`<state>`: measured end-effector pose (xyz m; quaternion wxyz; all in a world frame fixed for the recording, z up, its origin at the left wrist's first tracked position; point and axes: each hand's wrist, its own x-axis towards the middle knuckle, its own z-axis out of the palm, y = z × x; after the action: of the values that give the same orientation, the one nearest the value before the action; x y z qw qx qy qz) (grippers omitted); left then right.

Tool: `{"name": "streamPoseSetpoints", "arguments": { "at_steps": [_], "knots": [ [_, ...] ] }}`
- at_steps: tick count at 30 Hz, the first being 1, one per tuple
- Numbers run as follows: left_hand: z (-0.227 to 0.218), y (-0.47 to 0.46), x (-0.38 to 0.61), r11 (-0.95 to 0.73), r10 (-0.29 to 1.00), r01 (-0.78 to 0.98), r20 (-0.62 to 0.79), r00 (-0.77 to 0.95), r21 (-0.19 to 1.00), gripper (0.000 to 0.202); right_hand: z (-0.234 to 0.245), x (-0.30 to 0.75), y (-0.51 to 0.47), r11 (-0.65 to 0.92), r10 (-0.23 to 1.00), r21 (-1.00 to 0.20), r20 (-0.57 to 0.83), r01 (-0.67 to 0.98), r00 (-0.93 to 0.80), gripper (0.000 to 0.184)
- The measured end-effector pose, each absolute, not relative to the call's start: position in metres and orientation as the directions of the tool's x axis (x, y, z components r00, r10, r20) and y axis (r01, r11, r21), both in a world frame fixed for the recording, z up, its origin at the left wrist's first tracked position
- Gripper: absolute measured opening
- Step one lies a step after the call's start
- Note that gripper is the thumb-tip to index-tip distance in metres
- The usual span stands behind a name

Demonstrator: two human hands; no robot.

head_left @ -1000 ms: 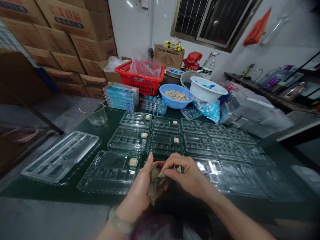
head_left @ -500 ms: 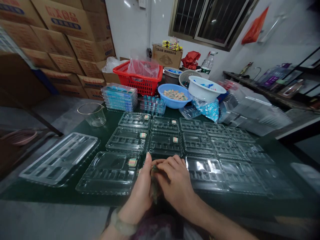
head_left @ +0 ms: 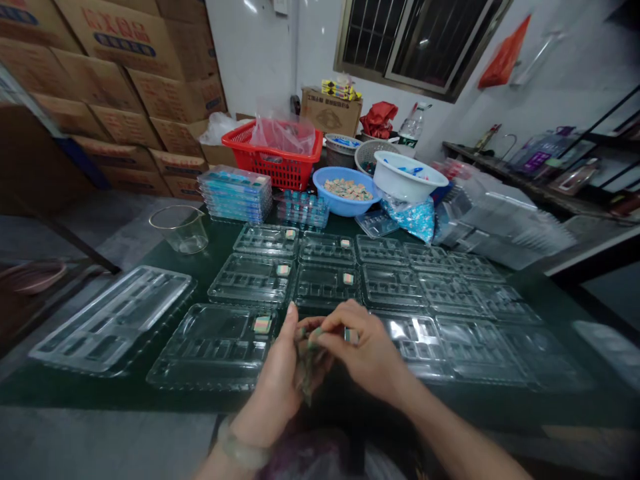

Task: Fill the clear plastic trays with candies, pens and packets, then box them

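Observation:
My left hand [head_left: 277, 373] is cupped around several small greenish pieces [head_left: 306, 377], blurred and partly hidden by the fingers. Thumb and forefinger of my right hand [head_left: 373, 343] pinch at one small greenish piece [head_left: 315, 337] above the left palm. Both hands are over the front row of clear plastic trays. One pale striped block [head_left: 263, 325] sits in the front left tray [head_left: 200, 373]. Behind the right fingers, another pale block [head_left: 351, 335] shows in part. The middle-row tray [head_left: 325, 297] ahead of my hands also has a striped block [head_left: 349, 279] in its upper right compartment.
More clear trays [head_left: 405, 293] lie in rows to the right. A blue basin [head_left: 345, 207] of small blocks, a white basin [head_left: 410, 187], a red basket [head_left: 270, 160] and stacked filled trays [head_left: 235, 197] stand behind. A clear beaker [head_left: 180, 233] is at the left.
My right hand has lifted its fingers into a pinch at the left palm, so more of the greenish pieces shows. A block behind the right hand has come into view.

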<state>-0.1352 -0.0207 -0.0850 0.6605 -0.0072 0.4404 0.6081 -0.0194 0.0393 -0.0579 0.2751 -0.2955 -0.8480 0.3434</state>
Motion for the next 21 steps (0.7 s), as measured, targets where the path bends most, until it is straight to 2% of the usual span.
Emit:
{"name": "streamPoseSetpoints", "arguments": {
  "at_steps": [3, 5, 8, 10, 14, 21],
  "knots": [
    [-0.085, -0.022, -0.147, 0.266, 0.827, -0.759, -0.545, -0.136, 0.594, 0.046, -0.057, 0.007, 0.063, 0.555, 0.749, -0.725, 0.222, 0.408, -0.624, 0.009],
    [-0.086, -0.023, -0.155, 0.236, 0.845, -0.743, -0.510, -0.162, 0.626, 0.047, -0.066, 0.023, 0.076, 0.539, 0.765, -0.670, 0.136, 0.511, -0.630, 0.009],
    [-0.087, -0.024, -0.161, 0.216, 0.838, -0.740, -0.510, -0.193, 0.637, 0.046, -0.083, 0.035, 0.085, 0.532, 0.740, -0.602, -0.011, 0.596, -0.672, 0.008],
    [-0.087, -0.026, -0.161, 0.223, 0.837, -0.737, -0.513, -0.190, 0.637, 0.045, -0.091, 0.034, 0.086, 0.544, 0.717, -0.586, -0.048, 0.601, -0.696, 0.008],
    [-0.084, -0.030, -0.159, 0.219, 0.848, -0.729, -0.496, -0.187, 0.648, 0.043, -0.094, 0.024, 0.081, 0.582, 0.697, -0.533, -0.063, 0.615, -0.714, 0.009],
    [-0.084, -0.032, -0.166, 0.189, 0.835, -0.723, -0.496, -0.237, 0.664, 0.040, -0.097, 0.012, 0.064, 0.662, 0.732, -0.261, 0.019, 0.703, -0.682, 0.016]
  ]
}}
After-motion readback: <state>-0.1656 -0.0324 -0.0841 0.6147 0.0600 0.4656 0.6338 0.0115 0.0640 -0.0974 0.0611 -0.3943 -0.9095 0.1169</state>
